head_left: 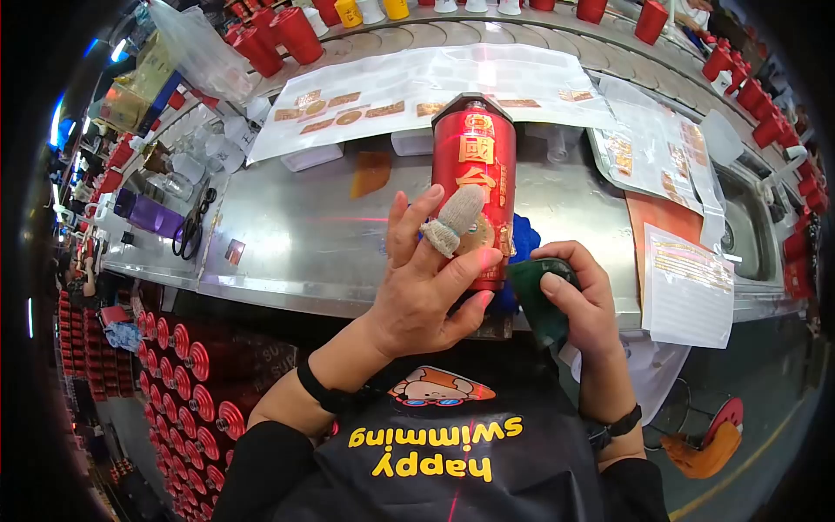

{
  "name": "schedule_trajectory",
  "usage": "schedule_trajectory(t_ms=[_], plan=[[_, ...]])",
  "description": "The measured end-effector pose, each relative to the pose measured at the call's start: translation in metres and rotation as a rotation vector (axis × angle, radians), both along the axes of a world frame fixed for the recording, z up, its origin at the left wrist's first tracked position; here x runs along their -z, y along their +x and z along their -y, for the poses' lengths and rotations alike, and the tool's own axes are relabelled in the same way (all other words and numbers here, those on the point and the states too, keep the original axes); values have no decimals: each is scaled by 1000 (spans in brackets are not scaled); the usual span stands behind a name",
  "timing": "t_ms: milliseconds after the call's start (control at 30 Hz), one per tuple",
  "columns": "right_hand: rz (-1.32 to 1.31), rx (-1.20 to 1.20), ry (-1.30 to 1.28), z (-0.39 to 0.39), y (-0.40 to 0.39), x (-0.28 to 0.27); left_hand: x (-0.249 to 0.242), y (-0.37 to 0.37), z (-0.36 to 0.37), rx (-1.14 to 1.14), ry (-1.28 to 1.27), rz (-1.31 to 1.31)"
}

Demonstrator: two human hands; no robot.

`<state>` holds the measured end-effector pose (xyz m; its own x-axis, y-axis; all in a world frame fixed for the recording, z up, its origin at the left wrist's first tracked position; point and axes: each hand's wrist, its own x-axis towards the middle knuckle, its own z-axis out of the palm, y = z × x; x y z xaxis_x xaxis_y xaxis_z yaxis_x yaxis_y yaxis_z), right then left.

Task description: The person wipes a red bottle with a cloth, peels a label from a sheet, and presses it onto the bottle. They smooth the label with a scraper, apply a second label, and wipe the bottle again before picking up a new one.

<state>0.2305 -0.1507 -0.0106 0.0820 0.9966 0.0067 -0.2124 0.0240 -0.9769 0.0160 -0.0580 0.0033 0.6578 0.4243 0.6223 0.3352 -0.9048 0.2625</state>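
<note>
A red bottle (496,143) with gold characters and a dark angular cap lies in front of me, its capped end pointing away. My left hand (417,283) grips its near end, fingers spread over the printed face and the thumb by the base. One finger wears a knitted finger cover (457,217). That hand partly hides a round gold label (477,239) on the bottle. In my right hand (587,300), thumb and fingers close on a dark green flat scraper (544,300), just right of the bottle's base. Blue cloth (523,239) shows beside the bottle.
Behind the bottle, a white sheet (391,74) with gold labels lies on the metal table (287,230). A sink (752,226) and printed papers (687,283) are on the right. Red containers (296,35) line the conveyor. Several red caps (200,404) are stacked at lower left.
</note>
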Motion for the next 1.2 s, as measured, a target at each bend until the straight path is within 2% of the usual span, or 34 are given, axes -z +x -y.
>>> schedule_trajectory(t_ms=[133,333,533,733,833,1067,1200], plan=[[1,15,-15,0,3,7,-10,7,1,-6,-19,-67],[23,34,11,1,5,9,-20,17,-1,-3,91,-204],[33,15,26,-1,4,6,-23,18,0,19,34,-208],[38,1,16,-4,4,4,-25,8,-6,110,-131,-104],[58,-20,27,-6,4,3,-26,7,-7,46,-120,-42],[15,27,7,-4,8,3,-28,16,-3,46,-10,-197],[85,-24,1,-4,9,3,-29,18,-5,91,-81,-159]])
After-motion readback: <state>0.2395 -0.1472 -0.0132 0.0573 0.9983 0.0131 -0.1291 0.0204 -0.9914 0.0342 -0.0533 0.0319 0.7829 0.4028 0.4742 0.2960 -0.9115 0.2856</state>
